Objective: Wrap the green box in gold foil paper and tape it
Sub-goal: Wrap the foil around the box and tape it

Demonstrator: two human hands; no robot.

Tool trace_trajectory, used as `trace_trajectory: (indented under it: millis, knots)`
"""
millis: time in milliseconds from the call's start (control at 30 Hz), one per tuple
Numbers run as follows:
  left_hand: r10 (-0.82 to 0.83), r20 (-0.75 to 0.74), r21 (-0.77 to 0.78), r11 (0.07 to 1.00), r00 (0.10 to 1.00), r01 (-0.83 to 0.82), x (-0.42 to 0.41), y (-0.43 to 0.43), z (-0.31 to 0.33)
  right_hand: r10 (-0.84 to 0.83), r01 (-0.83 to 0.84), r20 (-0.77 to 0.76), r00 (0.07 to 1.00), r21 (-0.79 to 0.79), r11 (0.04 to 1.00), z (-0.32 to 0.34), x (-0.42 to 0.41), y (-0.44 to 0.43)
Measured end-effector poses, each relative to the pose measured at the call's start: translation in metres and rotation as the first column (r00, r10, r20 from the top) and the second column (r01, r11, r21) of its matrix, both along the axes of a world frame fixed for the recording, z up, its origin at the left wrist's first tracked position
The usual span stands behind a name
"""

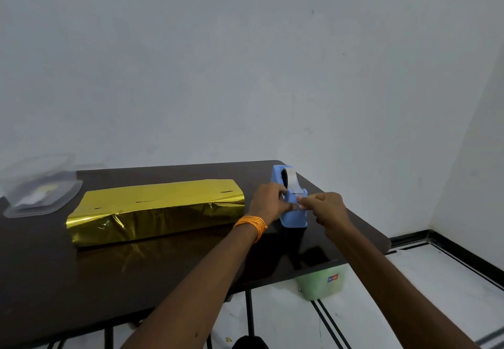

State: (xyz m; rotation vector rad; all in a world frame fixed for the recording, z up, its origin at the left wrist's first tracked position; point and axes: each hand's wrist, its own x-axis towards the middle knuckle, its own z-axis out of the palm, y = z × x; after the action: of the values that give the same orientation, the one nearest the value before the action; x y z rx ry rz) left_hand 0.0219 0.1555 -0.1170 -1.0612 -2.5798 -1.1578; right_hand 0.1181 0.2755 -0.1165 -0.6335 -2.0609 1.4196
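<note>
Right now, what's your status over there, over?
Left hand steadying blue tape dispenser; right hand pinching tape end. Box covered in gold foil, on table, untouched. Nothing in the way.

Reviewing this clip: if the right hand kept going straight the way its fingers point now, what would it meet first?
The right hand points left toward the blue tape dispenser, its fingertips pinching what looks like the tape end. Going straight on it would likely meet the dispenser body first, then the left hand bracing it; depth is unclear.
</note>
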Motion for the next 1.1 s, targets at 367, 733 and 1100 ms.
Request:
trace_trajectory:
  millis: [367, 733, 1100]
  knots:
    - [0.028, -0.098, -0.047, 0.998, 0.995, -0.032, 0.006, -0.018, 0.004, 0.041, -0.089, 0.118, 0.992, 0.430, 0.898, 0.022, 0.024, 0.002]
    - [0.336, -0.067, 0.128, 0.937, 0.940, -0.326, -0.058, -0.194, 0.041, 0.630, -0.628, 0.091, 0.771, 0.268, 0.730, 0.080, -0.038, -0.081]
    - [0.305, -0.029, 0.073, 0.951, 0.952, -0.302, -0.076, -0.214, 0.008, 0.743, -0.794, 0.294, 0.601, 0.326, 0.513, 0.072, -0.115, -0.113]
